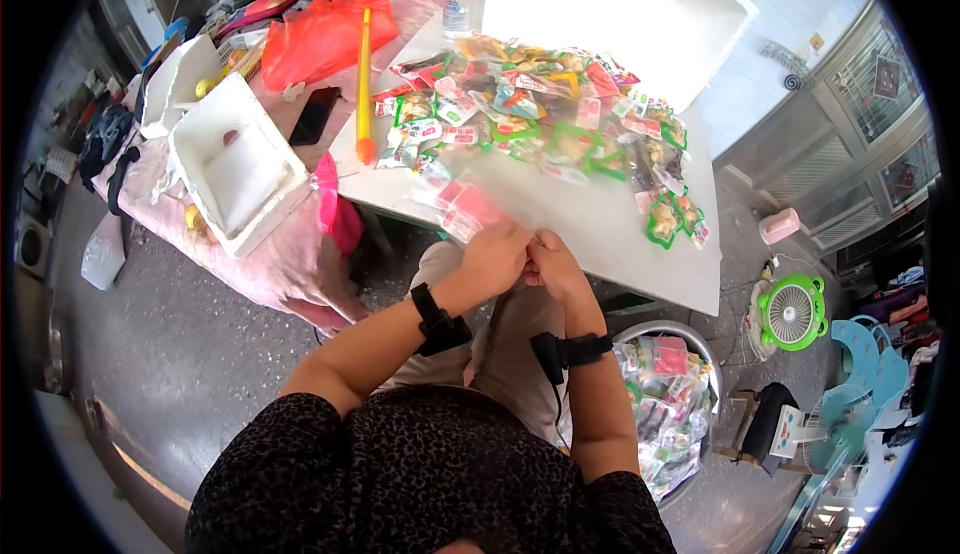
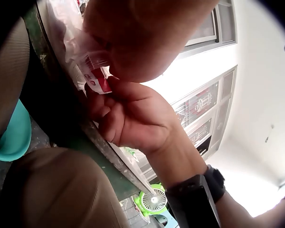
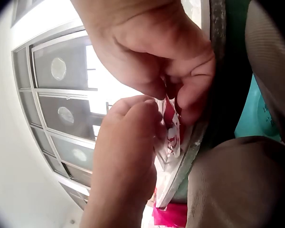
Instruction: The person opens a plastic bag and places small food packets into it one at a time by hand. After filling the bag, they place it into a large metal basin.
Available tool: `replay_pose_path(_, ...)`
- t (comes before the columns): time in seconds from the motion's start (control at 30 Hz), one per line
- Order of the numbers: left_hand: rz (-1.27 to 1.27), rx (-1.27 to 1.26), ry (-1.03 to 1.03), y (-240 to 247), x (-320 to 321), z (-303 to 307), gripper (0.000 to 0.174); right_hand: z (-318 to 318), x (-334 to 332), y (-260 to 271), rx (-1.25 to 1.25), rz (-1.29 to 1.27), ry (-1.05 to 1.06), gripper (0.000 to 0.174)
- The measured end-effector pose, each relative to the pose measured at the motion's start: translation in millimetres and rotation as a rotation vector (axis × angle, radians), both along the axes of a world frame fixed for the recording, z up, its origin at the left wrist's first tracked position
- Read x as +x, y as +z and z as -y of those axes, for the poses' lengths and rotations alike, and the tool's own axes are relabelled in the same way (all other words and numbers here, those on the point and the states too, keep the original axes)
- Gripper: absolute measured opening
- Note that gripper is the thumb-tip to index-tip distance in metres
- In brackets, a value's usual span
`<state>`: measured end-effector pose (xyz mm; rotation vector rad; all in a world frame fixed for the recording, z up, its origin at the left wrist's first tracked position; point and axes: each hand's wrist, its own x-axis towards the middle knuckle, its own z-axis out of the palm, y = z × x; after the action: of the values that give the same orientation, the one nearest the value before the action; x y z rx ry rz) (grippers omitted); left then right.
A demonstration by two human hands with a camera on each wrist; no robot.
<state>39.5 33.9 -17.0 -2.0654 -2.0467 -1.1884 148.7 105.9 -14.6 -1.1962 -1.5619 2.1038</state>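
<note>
Leopard-print shirt (image 1: 430, 474) hogs the foreground, and left hand (image 1: 495, 259) and right hand (image 1: 557, 266) are together pinching a red-and-white packet (image 2: 101, 83) at the surface's (image 1: 670, 274) near edge, a packet heap (image 1: 520, 104) and white foam box (image 1: 610, 29) crowding the far edge, print unreadable tbh.

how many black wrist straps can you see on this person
2: left strap near the left hand, right strap near the right hand; no others visible.

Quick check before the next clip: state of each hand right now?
Left hand: closed, holding a red-and-white packet.
Right hand: closed, pinching the same packet.
</note>
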Motion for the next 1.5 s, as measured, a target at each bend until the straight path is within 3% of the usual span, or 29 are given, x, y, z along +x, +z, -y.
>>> replay_pose_path(0.13,0.013,0.022,-0.037,-8,0,-7,0.011,-7,3,-5,-0.052,0.011,0.073,0.01)
replay_pose_path(0.33,0.059,0.063,-0.163,-2,9,-38,0.009,-16,12,-17,-0.105,-0.31,-0.278,0.01)
replay_pose_path(0.43,0.066,0.142,-0.143,7,19,-49,0.007,-36,25,-18,0.316,-0.039,-0.346,0.012)
replay_pose_path(0.53,-0.008,-0.017,-0.089,11,17,-36,0.013,-43,37,-11,0.424,0.056,-0.379,0.012)
replay_pose_path(0.63,0.011,-0.2,-0.038,7,16,-22,0.012,-48,44,-15,0.115,-0.108,-0.124,0.012)
replay_pose_path(0.83,0.022,-0.144,-0.041,-2,11,-13,0.014,-25,12,-16,-0.078,-0.169,-0.159,0.01)
replay_pose_path(0.93,0.048,-0.283,-0.085,5,2,-9,0.017,-27,5,-20,0.027,-0.118,-0.176,0.013)
replay_pose_path(1.03,0.055,-0.155,-0.164,11,-10,-1,0.028,-19,1,-20,0.148,-0.068,-0.243,0.014)
replay_pose_path(1.13,-0.178,0.08,-0.123,5,-22,-4,0.037,-18,1,-11,0.345,0.077,-0.076,0.01)
replay_pose_path(1.17,-0.195,0.031,-0.151,1,-26,-4,0.037,-19,1,-12,0.418,0.11,-0.064,0.012)
replay_pose_path(1.23,-0.226,-0.063,-0.209,0,-33,-6,0.038,-22,2,-17,0.567,0.178,-0.046,0.015)
replay_pose_path(1.33,-0.183,-0.007,-0.251,11,-45,-7,0.038,-27,7,-21,1.02,0.298,-0.07,0.017)
replay_pose_path(1.43,-0.162,0.064,-0.162,30,-85,-22,0.036,-27,11,-34,1.288,0.263,-0.214,0.018)
replay_pose_path(1.5,-0.24,0.114,0.032,25,-128,-41,0.029,-26,11,-36,1.312,0.262,-0.232,0.018)
